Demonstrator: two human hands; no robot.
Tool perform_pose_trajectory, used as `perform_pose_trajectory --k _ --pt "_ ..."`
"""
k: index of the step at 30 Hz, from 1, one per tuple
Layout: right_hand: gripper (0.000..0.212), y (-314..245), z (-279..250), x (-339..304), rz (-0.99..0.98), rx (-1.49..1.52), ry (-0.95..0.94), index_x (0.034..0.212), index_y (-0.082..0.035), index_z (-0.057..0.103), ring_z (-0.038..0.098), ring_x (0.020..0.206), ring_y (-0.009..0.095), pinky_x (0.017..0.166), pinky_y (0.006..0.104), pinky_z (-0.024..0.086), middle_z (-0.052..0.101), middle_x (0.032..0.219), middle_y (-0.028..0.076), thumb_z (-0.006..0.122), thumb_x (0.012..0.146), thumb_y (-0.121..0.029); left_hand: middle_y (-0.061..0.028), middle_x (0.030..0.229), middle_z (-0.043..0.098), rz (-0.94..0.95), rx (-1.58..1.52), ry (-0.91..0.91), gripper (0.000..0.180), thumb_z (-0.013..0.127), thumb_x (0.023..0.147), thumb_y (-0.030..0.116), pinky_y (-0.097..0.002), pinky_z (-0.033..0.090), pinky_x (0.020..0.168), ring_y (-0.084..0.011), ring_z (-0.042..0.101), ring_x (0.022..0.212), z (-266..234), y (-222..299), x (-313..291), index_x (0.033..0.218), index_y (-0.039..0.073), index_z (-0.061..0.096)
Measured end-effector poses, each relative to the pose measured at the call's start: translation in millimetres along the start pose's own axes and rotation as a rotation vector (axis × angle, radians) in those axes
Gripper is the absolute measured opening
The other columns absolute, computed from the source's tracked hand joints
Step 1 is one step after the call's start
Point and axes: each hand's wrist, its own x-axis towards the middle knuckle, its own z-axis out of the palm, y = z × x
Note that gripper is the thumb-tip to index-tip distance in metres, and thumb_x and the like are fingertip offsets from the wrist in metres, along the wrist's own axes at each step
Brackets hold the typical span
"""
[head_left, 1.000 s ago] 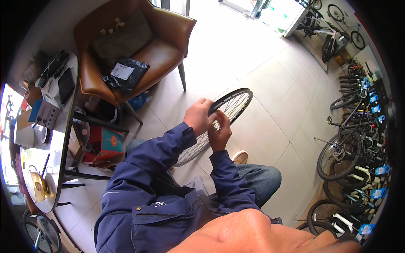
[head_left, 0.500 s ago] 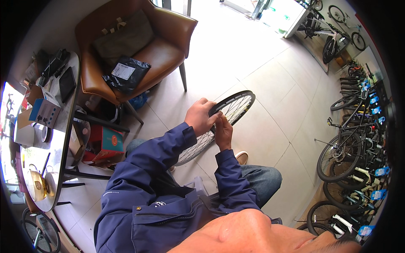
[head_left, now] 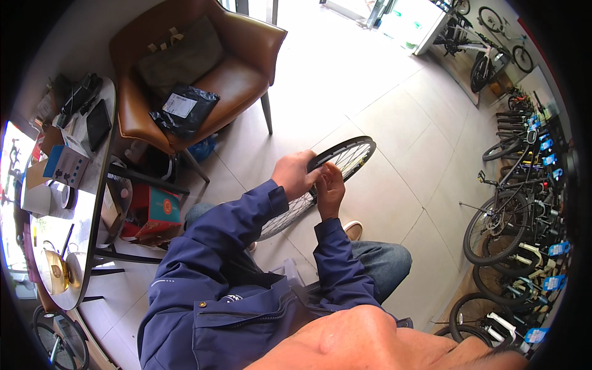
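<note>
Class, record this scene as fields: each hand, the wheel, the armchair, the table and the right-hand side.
Left hand: gripping the black rim of a spoked wheel
Right hand: at the wheel, close beside the left hand; exact grip unclear
Wheel position: tilted, in front of the person
Armchair: brown, black package on its seat
Table: at the left, open box on top
Right side: row of bicycles

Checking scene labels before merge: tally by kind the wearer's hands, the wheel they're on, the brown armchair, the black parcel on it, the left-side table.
Hands: 2 (left hand, right hand)
Wheel: 1
Armchair: 1
Parcel: 1
Table: 1
Total: 6
</note>
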Motion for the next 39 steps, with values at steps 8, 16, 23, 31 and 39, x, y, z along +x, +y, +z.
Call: perform_pose_trajectory --k 8,16,23,31,39 --pt "0.037 8.3 -4.1 1.0 0.110 0.024 -0.032 0.136 -0.001 0.065 0.066 0.096 0.012 0.082 0.0289 0.056 0.071 0.116 0.004 0.075 0.103 -0.014 -0.0223 0.090 0.074 -0.032 0.010 -0.001 0.028 0.078 0.093 0.026 -0.0449 0.057 0.076 -0.0403 0.073 0.083 -3.0 -1.1 2.0 0.101 0.001 0.071" --pt "0.030 12.5 -1.0 0.5 -0.048 -0.188 0.011 0.127 -0.002 0.071 0.066 0.093 0.010 0.081 0.0279 0.055 0.074 0.112 0.003 0.076 0.102 -0.018 -0.0237 0.091 0.072 -0.045 0.034 0.004 0.032 0.079 0.092 0.027 -0.0459 0.057 0.078 -0.0413 0.072 0.086 -2.9 3.2 0.8 0.100 -0.002 0.068" --pt "0.032 18.9 -1.8 -3.2 0.048 -0.228 0.084 0.127 -0.001 0.071 0.068 0.099 0.011 0.090 0.0304 0.056 0.075 0.118 0.005 0.078 0.101 -0.017 -0.0237 0.094 0.071 -0.078 -0.026 -0.048 0.034 0.079 0.095 0.030 -0.0451 0.057 0.079 -0.0399 0.072 0.087 -4.1 5.1 -1.1 0.106 -0.002 0.071" --pt "0.032 -5.0 -17.8 9.4 0.203 -0.198 -0.135 0.105 -0.001 0.071 0.059 0.085 0.006 0.078 0.0251 0.049 0.069 0.093 -0.003 0.059 0.114 -0.028 -0.0200 0.100 0.070 0.029 0.035 -0.002 0.031 0.078 0.091 0.025 -0.0454 0.057 0.084 -0.0403 0.070 0.094 -0.8 0.6 -4.3 0.108 0.000 0.072" --pt "0.015 6.4 6.9 1.3 0.043 0.031 0.253 0.114 -0.006 0.068 0.058 0.075 0.003 0.063 0.0203 0.043 0.064 0.080 -0.005 0.075 0.104 -0.014 -0.0220 0.100 0.071 0.021 0.051 -0.020 0.031 0.077 0.090 0.022 -0.0470 0.057 0.083 -0.0429 0.070 0.092 0.4 3.6 -3.9 0.110 0.000 0.072"
